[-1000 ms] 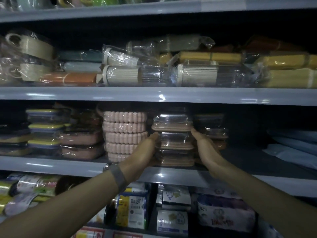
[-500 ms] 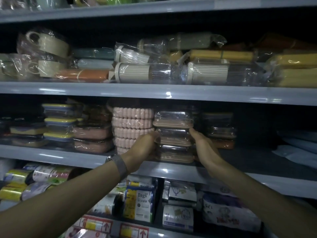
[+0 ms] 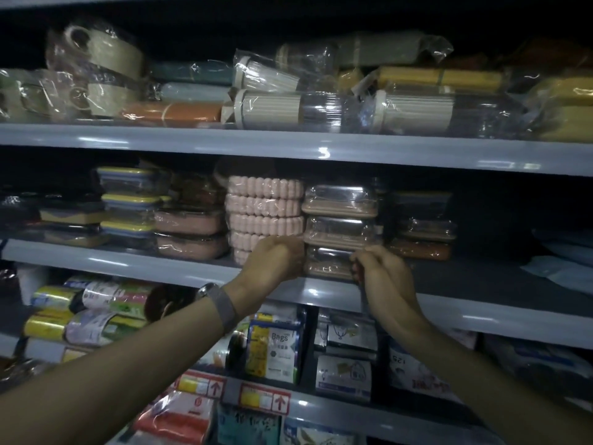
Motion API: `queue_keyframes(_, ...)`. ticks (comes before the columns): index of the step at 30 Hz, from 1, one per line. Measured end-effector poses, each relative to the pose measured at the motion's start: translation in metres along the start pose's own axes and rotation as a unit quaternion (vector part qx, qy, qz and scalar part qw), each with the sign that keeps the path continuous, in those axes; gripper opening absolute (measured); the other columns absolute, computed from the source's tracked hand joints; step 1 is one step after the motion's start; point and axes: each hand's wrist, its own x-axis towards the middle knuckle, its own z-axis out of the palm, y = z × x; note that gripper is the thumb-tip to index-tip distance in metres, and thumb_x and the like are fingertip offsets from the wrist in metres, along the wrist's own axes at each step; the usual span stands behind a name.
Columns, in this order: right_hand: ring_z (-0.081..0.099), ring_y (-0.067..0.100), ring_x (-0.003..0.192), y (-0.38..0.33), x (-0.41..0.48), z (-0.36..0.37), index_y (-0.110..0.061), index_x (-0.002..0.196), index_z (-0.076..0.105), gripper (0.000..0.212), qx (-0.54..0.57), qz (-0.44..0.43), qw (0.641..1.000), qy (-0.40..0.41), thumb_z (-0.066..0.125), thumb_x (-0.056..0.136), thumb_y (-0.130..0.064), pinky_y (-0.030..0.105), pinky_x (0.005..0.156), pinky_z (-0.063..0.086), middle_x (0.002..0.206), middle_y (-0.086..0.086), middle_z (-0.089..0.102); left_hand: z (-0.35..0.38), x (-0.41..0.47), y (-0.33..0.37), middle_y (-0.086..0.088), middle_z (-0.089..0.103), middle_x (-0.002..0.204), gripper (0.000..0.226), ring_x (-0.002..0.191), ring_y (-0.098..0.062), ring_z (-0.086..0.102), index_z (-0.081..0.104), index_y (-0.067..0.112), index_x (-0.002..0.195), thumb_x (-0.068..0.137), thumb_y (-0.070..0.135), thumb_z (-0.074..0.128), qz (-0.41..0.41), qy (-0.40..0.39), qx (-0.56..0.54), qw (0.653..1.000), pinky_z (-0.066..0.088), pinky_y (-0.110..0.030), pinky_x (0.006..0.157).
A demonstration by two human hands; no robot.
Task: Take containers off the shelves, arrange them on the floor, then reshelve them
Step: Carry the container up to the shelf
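Observation:
A stack of three clear wrapped containers with tan lids stands on the middle shelf [image 3: 465, 303]. The bottom container [image 3: 327, 263] sits between my hands. My left hand [image 3: 276, 261], with a watch on its wrist, grips that container's left end with curled fingers. My right hand [image 3: 382, 271] grips its right front corner, fingers bent over the wrap. The two upper containers [image 3: 340, 216] rest on top of it. A stack of ribbed pink containers [image 3: 263, 210] stands just to the left, partly hidden by my left hand.
Yellow-lidded boxes [image 3: 131, 200] and pink boxes [image 3: 189, 232] fill the middle shelf's left side; darker boxes [image 3: 420, 226] stand right of the stack. Wrapped bottles [image 3: 288, 110] and mugs lie on the shelf above. Packaged bags [image 3: 276, 348] sit below.
Both hands slid down from the middle of the stack to its bottom container and curled round it. The camera view shifted down and right.

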Motion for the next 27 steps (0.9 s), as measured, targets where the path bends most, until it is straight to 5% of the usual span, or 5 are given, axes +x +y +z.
queue_keyframes(5, 0.065, 0.015, 0.08, -0.012, -0.028, 0.049, -0.025, 0.094, 0.068, 0.022, -0.066, -0.052, 0.99, -0.111, 0.053, 0.104, -0.038, 0.041, 0.077, 0.053, 0.085, -0.003, 0.07, -0.032, -0.034, -0.013, 0.0, 0.079, 0.091, 0.016, 0.084, -0.011, 0.071, 0.077, 0.021, 0.103, 0.097, 0.017, 0.062, 0.068, 0.016, 0.133, 0.989, 0.054, -0.027, 0.074)
queue_keyframes(9, 0.065, 0.006, 0.083, -0.009, -0.065, 0.11, -0.028, 0.11, 0.065, 0.027, -0.097, -0.078, 0.968, -0.219, 0.049, 0.098, -0.046, 0.034, 0.076, 0.052, 0.091, -0.007, 0.07, -0.084, -0.065, -0.049, 0.008, 0.078, 0.102, 0.019, 0.089, 0.002, 0.07, 0.074, 0.027, 0.114, 0.097, 0.027, 0.064, 0.067, 0.043, 0.221, 0.972, 0.049, -0.006, 0.073)
queue_keyframes(13, 0.064, 0.013, 0.097, 0.014, -0.106, 0.183, -0.029, 0.114, 0.061, 0.034, -0.132, -0.118, 0.935, -0.308, 0.046, 0.089, -0.046, 0.039, 0.087, 0.051, 0.1, -0.008, 0.067, -0.144, -0.111, -0.104, 0.019, 0.075, 0.104, 0.042, 0.097, 0.0, 0.069, 0.07, 0.036, 0.117, 0.088, 0.063, 0.056, 0.008, 0.071, 0.301, 0.951, 0.055, -0.027, 0.088)
queue_keyframes(20, 0.057, 0.014, 0.122, 0.053, -0.185, 0.311, -0.038, 0.133, 0.053, 0.045, -0.221, -0.137, 0.856, -0.446, 0.039, 0.096, -0.06, 0.037, 0.105, 0.046, 0.135, -0.013, 0.058, -0.256, -0.206, -0.205, 0.008, 0.071, 0.119, 0.043, 0.1, -0.012, 0.067, 0.063, 0.032, 0.133, 0.094, 0.045, 0.053, -0.183, 0.155, 0.306, 0.921, 0.053, -0.03, 0.084)
queue_keyframes(27, 0.055, 0.021, 0.124, 0.102, -0.276, 0.424, -0.031, 0.134, 0.052, 0.039, -0.278, -0.15, 0.78, -0.541, 0.041, 0.102, -0.05, 0.039, 0.106, 0.044, 0.134, -0.004, 0.06, -0.344, -0.314, -0.311, 0.001, 0.068, 0.129, 0.042, 0.11, -0.019, 0.066, 0.06, 0.029, 0.138, 0.097, 0.035, 0.054, -0.339, 0.203, 0.33, 0.857, 0.053, -0.034, 0.097)
